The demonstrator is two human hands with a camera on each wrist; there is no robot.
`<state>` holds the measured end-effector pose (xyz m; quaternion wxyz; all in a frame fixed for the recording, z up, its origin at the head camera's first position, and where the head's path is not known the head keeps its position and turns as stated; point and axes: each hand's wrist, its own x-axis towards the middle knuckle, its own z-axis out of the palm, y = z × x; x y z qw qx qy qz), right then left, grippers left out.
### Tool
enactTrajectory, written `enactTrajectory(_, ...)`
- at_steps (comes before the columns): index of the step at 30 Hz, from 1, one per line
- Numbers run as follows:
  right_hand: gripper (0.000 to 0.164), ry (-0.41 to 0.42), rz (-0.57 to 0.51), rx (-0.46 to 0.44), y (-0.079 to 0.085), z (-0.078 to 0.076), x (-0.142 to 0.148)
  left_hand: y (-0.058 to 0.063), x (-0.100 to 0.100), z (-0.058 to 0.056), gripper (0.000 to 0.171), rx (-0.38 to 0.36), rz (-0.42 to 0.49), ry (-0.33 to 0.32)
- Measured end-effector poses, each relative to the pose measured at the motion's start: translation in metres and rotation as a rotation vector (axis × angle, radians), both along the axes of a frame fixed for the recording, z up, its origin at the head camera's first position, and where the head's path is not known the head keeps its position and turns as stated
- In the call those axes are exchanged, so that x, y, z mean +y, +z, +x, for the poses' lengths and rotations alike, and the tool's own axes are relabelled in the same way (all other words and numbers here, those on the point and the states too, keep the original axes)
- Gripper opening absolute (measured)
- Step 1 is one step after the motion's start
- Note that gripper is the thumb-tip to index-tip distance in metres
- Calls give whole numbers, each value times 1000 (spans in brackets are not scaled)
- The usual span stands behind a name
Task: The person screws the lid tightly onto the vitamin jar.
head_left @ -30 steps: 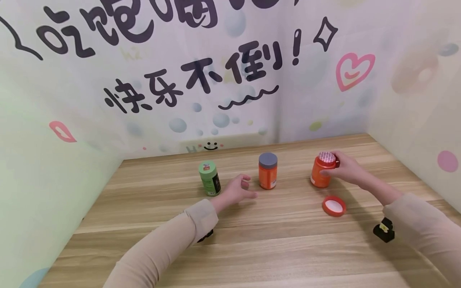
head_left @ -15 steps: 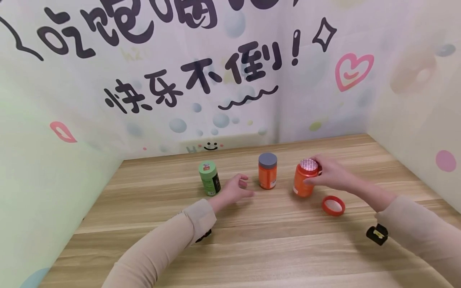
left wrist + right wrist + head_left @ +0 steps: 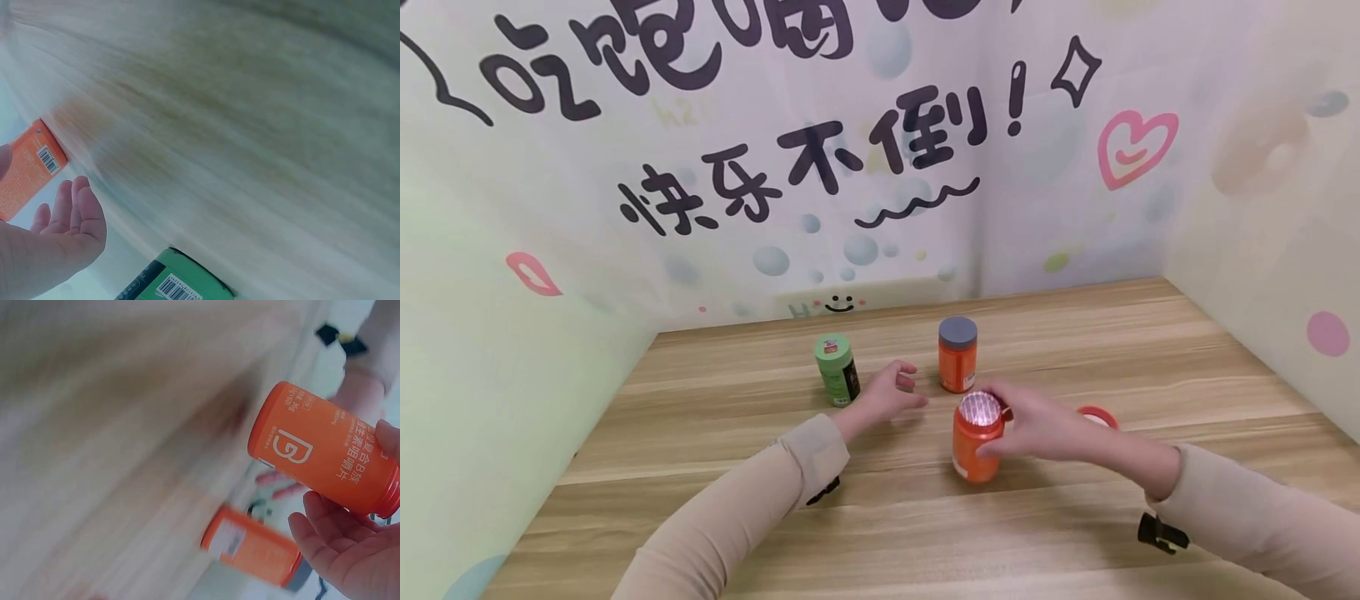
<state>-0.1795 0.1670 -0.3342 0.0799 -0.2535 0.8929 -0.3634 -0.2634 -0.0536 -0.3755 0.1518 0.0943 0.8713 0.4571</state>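
Observation:
My right hand (image 3: pixel 1037 423) grips an orange pill bottle (image 3: pixel 977 450) near its top, thumb on the near side. The bottle is upright, with no cap on it and a silvery patterned seal over its mouth. In the right wrist view its printed label (image 3: pixel 312 447) faces the camera. My left hand (image 3: pixel 883 396) holds nothing; its fingers are loosely bent, between a green bottle (image 3: pixel 837 375) and an orange bottle with a grey lid (image 3: pixel 957 358). Both of these stand closed on the table. In the left wrist view the left hand (image 3: pixel 59 244) is apart from both.
A red cap (image 3: pixel 1099 415) lies on the wooden table (image 3: pixel 910 542), partly hidden behind the right forearm. A printed cloth backdrop (image 3: pixel 820 242) rises along the table's back edge, and pale walls stand at both sides.
The right hand has carried the uncapped orange bottle left and toward the front, from beside the red cap to in front of the grey-lidded bottle. The left hand has hardly moved.

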Motion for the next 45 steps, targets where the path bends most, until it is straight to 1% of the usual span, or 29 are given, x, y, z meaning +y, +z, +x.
enactTrajectory(6, 58, 97, 4, 46, -7, 13, -16, -1, -2, 0, 53, -2, -5, -4)
enactTrajectory(9, 59, 112, -6, 26, -9, 15, -20, -1, -3, 0, 53, -5, -2, -6)
enactTrajectory(12, 60, 105, -16, -4, -10, 16, -23, -1, -3, 1, 52, -10, -3, -7)
enactTrajectory(23, 58, 101, -4, 0, -12, 13, -26, 0, -4, 0, 52, -10, 6, -13)
enactTrajectory(30, 60, 96, -9, -32, -12, 13, -27, -1, -5, 0, 53, -13, 10, -12)
enactTrajectory(31, 60, 97, -11, -41, -12, 13, -27, 0, -5, 0, 53, -12, 11, -11)
enactTrajectory(33, 67, 99, -7, -56, -11, 14, -26, 1, -6, 1, 53, -10, 13, -10)
enactTrajectory(38, 87, 89, 21, -70, -7, 15, -18, 3, -6, 1, 51, -6, 17, -20)
enactTrajectory(40, 88, 78, 33, -67, -3, 14, -10, 5, -7, 3, 49, -5, 21, -32)
enactTrajectory(42, 85, 72, 55, -42, 1, 12, 2, 8, -8, 5, 49, 1, 21, -56)
enactTrajectory(45, 80, 54, 94, -1, 3, 8, 23, 12, -10, 12, 48, 17, 36, -125)
